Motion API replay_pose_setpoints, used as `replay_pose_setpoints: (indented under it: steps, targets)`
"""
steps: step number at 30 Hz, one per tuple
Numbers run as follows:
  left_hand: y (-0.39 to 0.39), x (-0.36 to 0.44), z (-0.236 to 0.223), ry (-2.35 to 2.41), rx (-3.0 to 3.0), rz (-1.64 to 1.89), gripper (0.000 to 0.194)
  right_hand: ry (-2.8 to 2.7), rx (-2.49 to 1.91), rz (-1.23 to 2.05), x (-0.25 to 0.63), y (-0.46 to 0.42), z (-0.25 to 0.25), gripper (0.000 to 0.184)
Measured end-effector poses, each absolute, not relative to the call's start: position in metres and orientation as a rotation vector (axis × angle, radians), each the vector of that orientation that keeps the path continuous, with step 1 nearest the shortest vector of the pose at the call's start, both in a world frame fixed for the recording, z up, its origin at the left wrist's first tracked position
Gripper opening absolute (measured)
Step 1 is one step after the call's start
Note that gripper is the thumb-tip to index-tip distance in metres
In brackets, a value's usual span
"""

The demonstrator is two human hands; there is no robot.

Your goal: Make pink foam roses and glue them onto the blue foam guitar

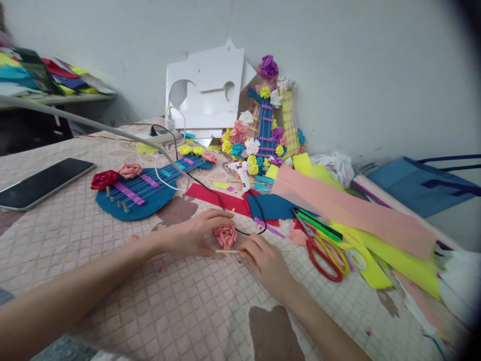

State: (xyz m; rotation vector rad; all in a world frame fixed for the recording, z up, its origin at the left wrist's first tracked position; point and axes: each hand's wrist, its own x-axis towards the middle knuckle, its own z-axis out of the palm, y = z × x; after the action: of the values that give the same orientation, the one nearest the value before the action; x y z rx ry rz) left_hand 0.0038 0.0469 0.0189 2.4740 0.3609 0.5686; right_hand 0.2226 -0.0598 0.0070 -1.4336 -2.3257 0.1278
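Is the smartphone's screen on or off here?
It looks off: the smartphone lies face up, its screen dark with nothing lit on it.

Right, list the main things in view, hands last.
Paper flower: one, pink, between the hands
Stick: one, pale yellow, at right fingertips
Flat guitar: one, blue, left of centre
Phone: one, black, far left
Glue gun: one, white, beyond the hands
Upright guitars: at least two, multicoloured, by the wall
Scissors: count unclear, red and yellow handles, right
Paper sheets: several, mixed colours, right
Left hand: one, bare, at flower
Right hand: one, bare, on stick
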Motion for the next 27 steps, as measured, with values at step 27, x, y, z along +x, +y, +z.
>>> replay_pose_setpoints:
  steps: [27]
  targets:
    - [-0.019,0.018,0.008,0.866,2.831,0.866,0.012,-2.237,-1.403,0.269,0.211,-0.059,-0.001,0.012]
